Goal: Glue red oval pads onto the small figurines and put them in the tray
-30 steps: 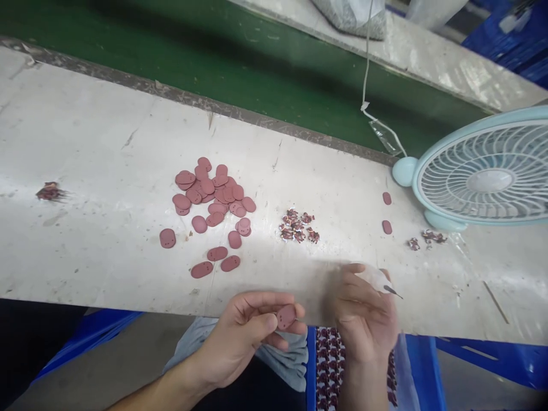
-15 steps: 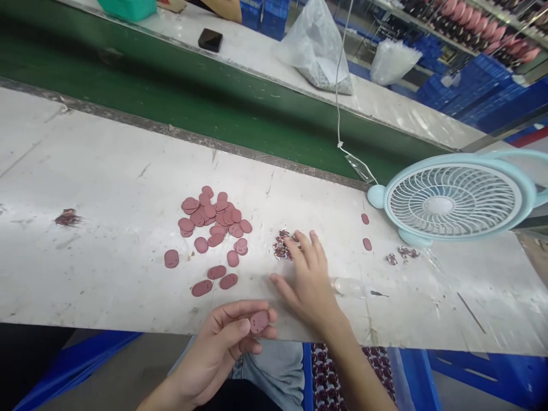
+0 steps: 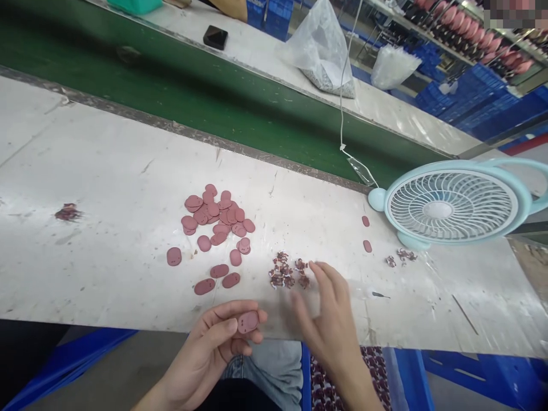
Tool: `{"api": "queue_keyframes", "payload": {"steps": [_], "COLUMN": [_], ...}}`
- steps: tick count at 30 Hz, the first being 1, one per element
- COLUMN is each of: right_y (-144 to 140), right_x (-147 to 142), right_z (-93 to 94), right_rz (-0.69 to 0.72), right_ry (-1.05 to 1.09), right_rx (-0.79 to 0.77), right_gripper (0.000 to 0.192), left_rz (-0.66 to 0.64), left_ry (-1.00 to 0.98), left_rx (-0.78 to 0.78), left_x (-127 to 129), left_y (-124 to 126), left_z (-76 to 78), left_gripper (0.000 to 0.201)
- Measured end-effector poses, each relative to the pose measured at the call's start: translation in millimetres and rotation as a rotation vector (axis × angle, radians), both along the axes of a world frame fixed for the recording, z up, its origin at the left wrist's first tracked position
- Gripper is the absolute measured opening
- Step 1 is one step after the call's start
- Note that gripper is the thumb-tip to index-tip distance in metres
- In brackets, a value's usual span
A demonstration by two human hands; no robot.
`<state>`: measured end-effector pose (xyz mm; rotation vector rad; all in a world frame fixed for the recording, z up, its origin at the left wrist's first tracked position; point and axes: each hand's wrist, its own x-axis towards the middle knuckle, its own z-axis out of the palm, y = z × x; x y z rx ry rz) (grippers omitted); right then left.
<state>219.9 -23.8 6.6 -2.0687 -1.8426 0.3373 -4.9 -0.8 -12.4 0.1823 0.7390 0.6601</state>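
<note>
Across the white table, beside the pale blue fan: seemingly at the stage of joining small parts by hand. Left hand palm up at the near edge, fingers curled. Right hand spread wide, empty, a little blurred, hovering low. Further back, the pile of pink ovals. Just left of the right fingertips, the small patterned bits; probably calling for a narrow, careful pinch. Between left thumb and forefinger, one pink oval piece.

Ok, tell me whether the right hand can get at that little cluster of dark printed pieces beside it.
Probably yes. The right hand is open, its fingertips just right of the small printed pieces on the table; nothing lies between them.
</note>
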Motion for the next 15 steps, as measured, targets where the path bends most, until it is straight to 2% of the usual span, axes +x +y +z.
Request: {"api": "queue_keyframes", "payload": {"steps": [3,8,12,15], "right_y": [5.4,10.5,0.0,-12.9], "right_x": [14.4,23.4,26.9,22.6], "right_z": [-4.7,-10.2,-0.4,11.6], "right_rz": [-0.117,-0.103,-0.094,-0.059], "right_ry": [0.075,0.135,0.225,0.383], "right_rx": [-0.041,-0.132,-0.174,-0.168], "right_gripper": [0.034,0.021,0.016,0.017], "left_rz": [-0.003,-0.019,-0.019,-0.032], "left_ry": [0.011,-0.005,0.002,0.002], "left_rx": [-0.007,-0.008,-0.025,-0.020], "left_x": [-1.2,-1.5,-1.9,1.3], "left_y": [-2.1,-4.8,-7.0,-9.7], "left_z": [-0.2,1.2,0.8,0.1], "left_gripper": [0.027,0.028,0.028,0.026]}}
